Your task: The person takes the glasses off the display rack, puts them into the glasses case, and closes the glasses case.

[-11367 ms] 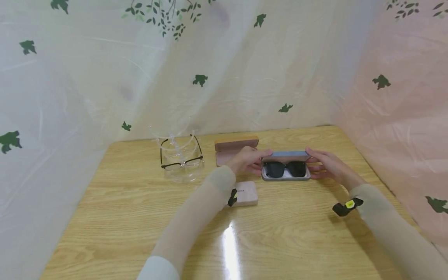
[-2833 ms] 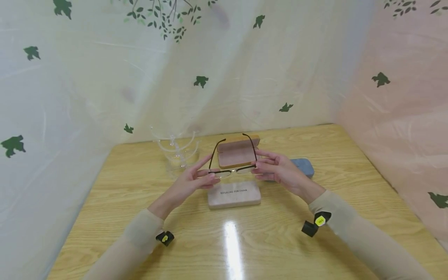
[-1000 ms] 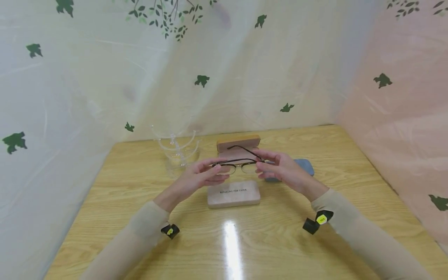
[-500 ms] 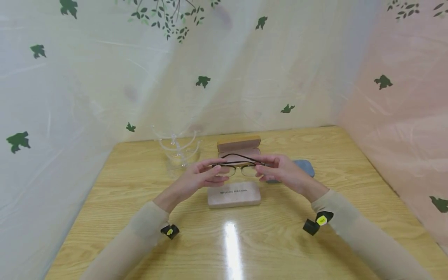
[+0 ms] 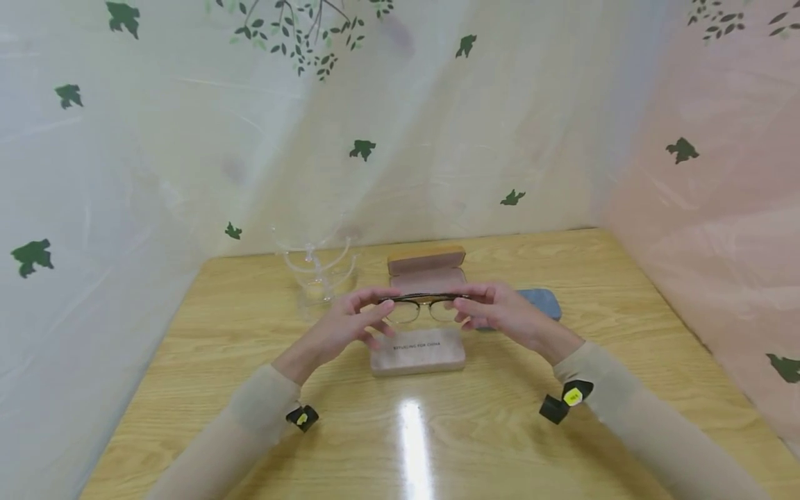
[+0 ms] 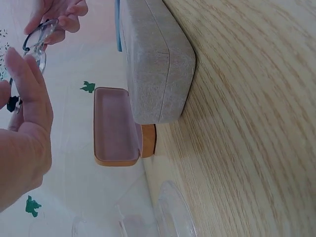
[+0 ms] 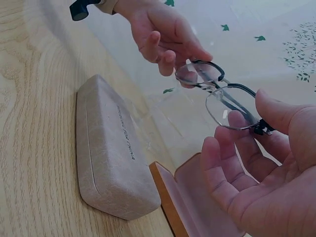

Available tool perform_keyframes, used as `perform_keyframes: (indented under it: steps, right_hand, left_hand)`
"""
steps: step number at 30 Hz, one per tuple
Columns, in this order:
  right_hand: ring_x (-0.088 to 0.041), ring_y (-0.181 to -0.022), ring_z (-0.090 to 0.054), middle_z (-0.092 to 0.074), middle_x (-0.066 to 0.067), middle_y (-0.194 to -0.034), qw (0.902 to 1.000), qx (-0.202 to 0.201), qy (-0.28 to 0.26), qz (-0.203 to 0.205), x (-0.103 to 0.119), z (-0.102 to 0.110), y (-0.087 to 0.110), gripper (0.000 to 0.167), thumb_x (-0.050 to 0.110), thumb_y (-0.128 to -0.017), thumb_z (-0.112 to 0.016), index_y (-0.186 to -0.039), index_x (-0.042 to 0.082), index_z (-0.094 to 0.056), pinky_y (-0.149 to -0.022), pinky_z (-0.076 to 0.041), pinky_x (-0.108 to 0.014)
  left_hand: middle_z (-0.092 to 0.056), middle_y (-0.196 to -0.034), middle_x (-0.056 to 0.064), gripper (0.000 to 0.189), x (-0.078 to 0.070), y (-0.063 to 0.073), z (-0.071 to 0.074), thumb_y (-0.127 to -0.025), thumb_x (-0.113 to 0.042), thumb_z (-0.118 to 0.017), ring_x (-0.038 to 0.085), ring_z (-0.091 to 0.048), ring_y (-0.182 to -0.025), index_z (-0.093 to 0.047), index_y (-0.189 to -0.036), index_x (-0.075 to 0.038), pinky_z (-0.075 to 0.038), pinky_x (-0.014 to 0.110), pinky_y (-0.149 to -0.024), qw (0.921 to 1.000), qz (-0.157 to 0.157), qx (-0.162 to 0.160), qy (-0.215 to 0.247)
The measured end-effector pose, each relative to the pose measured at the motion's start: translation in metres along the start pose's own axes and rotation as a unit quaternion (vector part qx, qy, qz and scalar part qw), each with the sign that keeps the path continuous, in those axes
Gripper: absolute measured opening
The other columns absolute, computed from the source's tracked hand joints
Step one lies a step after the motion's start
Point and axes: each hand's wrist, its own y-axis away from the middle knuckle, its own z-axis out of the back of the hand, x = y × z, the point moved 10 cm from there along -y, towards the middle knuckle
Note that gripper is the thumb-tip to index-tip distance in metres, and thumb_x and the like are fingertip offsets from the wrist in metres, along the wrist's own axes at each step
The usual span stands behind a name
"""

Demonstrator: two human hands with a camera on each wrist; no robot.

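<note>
Held in the air between both hands is a pair of eyeglasses (image 5: 405, 312) with a dark upper rim, its temples folded behind the lenses. My left hand (image 5: 340, 325) pinches one end of the frame, and my right hand (image 5: 509, 316) pinches the other between thumb and fingers. Below the glasses lies a closed pale pink glasses case (image 5: 417, 357) with lettering on its lid. Just behind stands an open orange glasses case (image 5: 426, 260) with a pink lining; the right wrist view shows part of its inside (image 7: 197, 190). My right hand partly hides a blue glasses case (image 5: 542, 303).
A clear display stand (image 5: 320, 274) stands at the back left of the wooden table (image 5: 487, 430). Behind the table hangs a pale curtain (image 5: 400, 201) with printed leaves, and a pinkish one closes the right side.
Earlier, both hands closed the blue case over sunglasses. The eyeglasses then left the stand, their temples open. Over the last second both temples have folded in; the hands have hardly moved.
</note>
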Motion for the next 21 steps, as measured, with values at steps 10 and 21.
perform_keyframes:
  steps: [10, 21]
  right_hand:
    - [-0.021, -0.101, -0.063, -0.066, -0.009, -0.126, 0.9998, 0.014, -0.015, -0.006, -0.0017, -0.0028, -0.0004, 0.046, 0.025, -0.105, -0.060, -0.139, -0.006, -0.054, -0.090, -0.059, -0.036]
    - [-0.022, -0.099, -0.063, -0.061, -0.019, -0.130, 0.9996, 0.028, -0.005, -0.003, -0.0009, -0.0054, -0.0039, 0.048, 0.027, -0.106, -0.057, -0.141, -0.006, -0.052, -0.090, -0.059, -0.036]
  left_hand:
    - [-0.058, -0.136, 0.011, 0.039, 0.0029, -0.0015, 0.0020, -0.102, -0.029, -0.064, 0.034, -0.068, -0.104, -0.061, -0.136, -0.009, -0.064, 0.040, -0.070, 0.9999, -0.004, -0.003, -0.012]
    - [-0.070, -0.110, 0.013, 0.033, -0.0001, 0.0020, 0.0024, -0.103, -0.021, -0.063, 0.025, -0.069, -0.097, -0.063, -0.126, 0.002, -0.062, 0.046, -0.082, 0.9998, -0.010, 0.013, 0.010]
